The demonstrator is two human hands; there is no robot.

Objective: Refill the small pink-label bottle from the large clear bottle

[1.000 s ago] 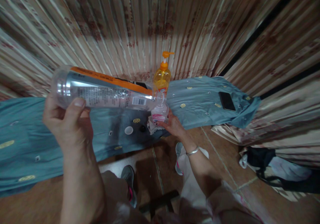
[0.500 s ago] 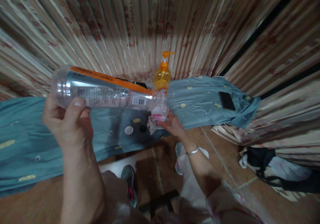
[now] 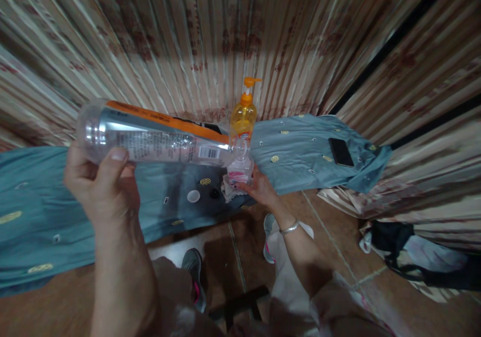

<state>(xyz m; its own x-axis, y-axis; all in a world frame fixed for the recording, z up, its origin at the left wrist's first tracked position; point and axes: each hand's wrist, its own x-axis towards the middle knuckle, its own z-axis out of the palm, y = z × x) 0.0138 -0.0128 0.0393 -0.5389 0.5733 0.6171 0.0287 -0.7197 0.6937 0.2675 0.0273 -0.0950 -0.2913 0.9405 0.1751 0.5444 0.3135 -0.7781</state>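
Note:
My left hand [image 3: 103,181] grips the base of a large clear plastic bottle [image 3: 161,139] with an orange and silver label. That bottle lies almost level, its neck end tilted slightly down to the right. Its mouth is at the top of a smaller clear bottle [image 3: 240,169] with a pink label; whether they touch I cannot tell. My right hand [image 3: 261,189] is closed around the smaller bottle's right side. A crumpled pale cloth [image 3: 230,190] sits at that bottle's foot. Just behind stands an orange pump bottle [image 3: 244,116] with yellow liquid.
A white cap [image 3: 193,196] and a small black cap [image 3: 214,193] lie on the blue-green cloth-covered surface [image 3: 293,161]. A black phone [image 3: 341,152] is at the right. Striped curtains [image 3: 210,41] hang behind. A dark bag [image 3: 424,257] rests on the tiled floor.

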